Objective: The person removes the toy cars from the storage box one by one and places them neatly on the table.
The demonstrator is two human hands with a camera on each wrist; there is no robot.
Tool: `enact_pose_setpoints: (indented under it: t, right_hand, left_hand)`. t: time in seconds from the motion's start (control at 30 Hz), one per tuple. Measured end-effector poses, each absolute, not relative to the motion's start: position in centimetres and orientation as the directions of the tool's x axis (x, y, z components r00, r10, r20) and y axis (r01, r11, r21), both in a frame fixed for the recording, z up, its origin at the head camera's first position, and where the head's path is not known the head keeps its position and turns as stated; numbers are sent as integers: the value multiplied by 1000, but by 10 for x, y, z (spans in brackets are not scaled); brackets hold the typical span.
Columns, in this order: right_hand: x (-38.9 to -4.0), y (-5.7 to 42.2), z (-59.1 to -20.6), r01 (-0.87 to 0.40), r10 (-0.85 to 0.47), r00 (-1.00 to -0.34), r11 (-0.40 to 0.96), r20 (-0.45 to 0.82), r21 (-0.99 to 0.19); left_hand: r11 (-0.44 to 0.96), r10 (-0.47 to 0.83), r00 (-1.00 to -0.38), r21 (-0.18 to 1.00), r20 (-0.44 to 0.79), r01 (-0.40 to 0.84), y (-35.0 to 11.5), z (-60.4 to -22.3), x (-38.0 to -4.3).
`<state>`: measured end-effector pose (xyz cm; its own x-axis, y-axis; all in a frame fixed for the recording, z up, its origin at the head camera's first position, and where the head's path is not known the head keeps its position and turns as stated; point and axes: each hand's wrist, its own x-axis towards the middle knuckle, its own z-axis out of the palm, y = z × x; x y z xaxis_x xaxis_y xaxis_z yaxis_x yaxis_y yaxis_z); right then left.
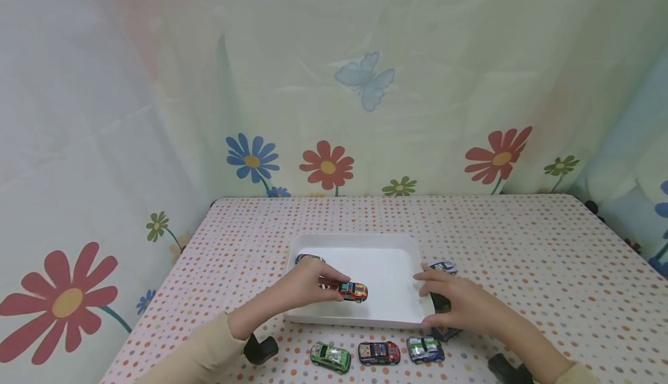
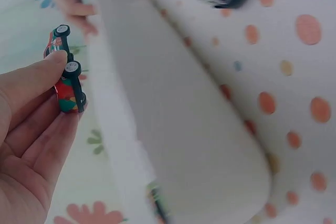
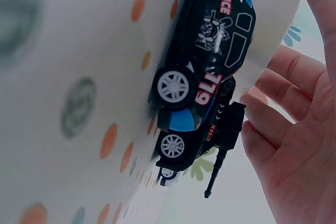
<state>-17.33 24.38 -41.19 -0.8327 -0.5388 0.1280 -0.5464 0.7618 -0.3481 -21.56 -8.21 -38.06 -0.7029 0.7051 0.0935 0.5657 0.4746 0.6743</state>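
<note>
My left hand (image 1: 308,282) pinches a small red and yellow toy car (image 1: 353,292) between thumb and fingertips, above the white tray (image 1: 355,314). The left wrist view shows the car's wheels (image 2: 72,67) facing the tray side. My right hand (image 1: 459,303) is at the tray's right wall, fingers loosely extended with nothing in its grasp. Just beside it stand a black toy car (image 3: 210,40) and a black toy vehicle with a gun barrel (image 3: 228,127), both outside the tray. Another toy car (image 1: 309,257) sits in the tray's back left corner, partly hidden by my left hand.
In front of the tray stand a green toy car (image 1: 330,357), a dark red and black one (image 1: 379,352) and a green and white one (image 1: 425,349). A white and blue toy car (image 1: 444,267) is right of the tray. A dotted cloth (image 1: 522,256) covers the table.
</note>
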Motion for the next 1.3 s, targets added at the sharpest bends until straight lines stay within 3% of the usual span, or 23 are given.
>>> enact_pose_setpoints:
  t: [0.53, 0.97, 1.3]
  right_hand:
    - [-173, 242, -412, -540, -538, -835, 764, 113, -353]
    - [-173, 243, -410, -541, -541, -833, 756, 113, -369]
    - [-173, 244, -410, -548, -545, -830, 753, 120, -365]
  left_hand:
    - [484, 609, -773, 688, 180, 541, -133, -348, -169]
    - [462, 605, -791, 768, 93, 444, -166, -373, -143]
    - [531, 618, -786, 731, 11, 428, -177, -394, -143]
